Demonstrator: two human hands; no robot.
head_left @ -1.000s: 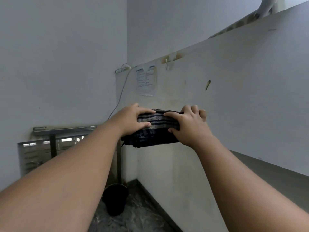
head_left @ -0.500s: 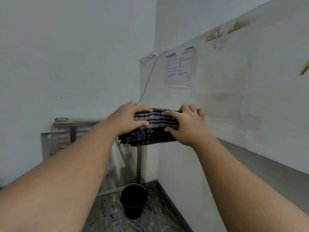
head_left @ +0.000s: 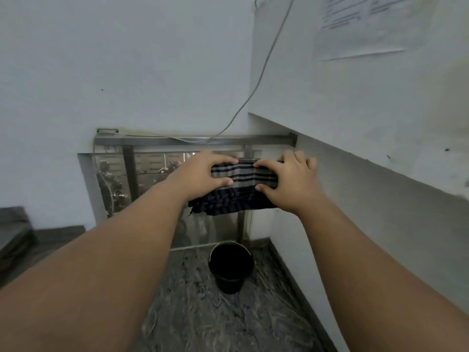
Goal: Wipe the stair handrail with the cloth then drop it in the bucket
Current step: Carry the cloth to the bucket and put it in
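A folded grey cloth [head_left: 241, 185] with dark stripes is held out in front of me at chest height. My left hand [head_left: 200, 174] grips its left end and my right hand [head_left: 289, 180] grips its right end. A black bucket [head_left: 231, 265] stands on the marbled floor directly below the cloth, its mouth open upward. Behind the hands, a metal handrail [head_left: 165, 141] runs horizontally along the top of a glass panel [head_left: 157, 171] at the landing.
A white wall [head_left: 380, 123] with a slanted ledge runs along my right, with a taped paper sheet [head_left: 360, 24] on it. A grey cable [head_left: 256, 82] hangs down to the rail. Dark steps [head_left: 15, 232] lie at the left.
My view has tilted down and moved closer to the landing. The bucket and the rail now sit nearer the middle of the frame. Both hands keep the same hold on the cloth.
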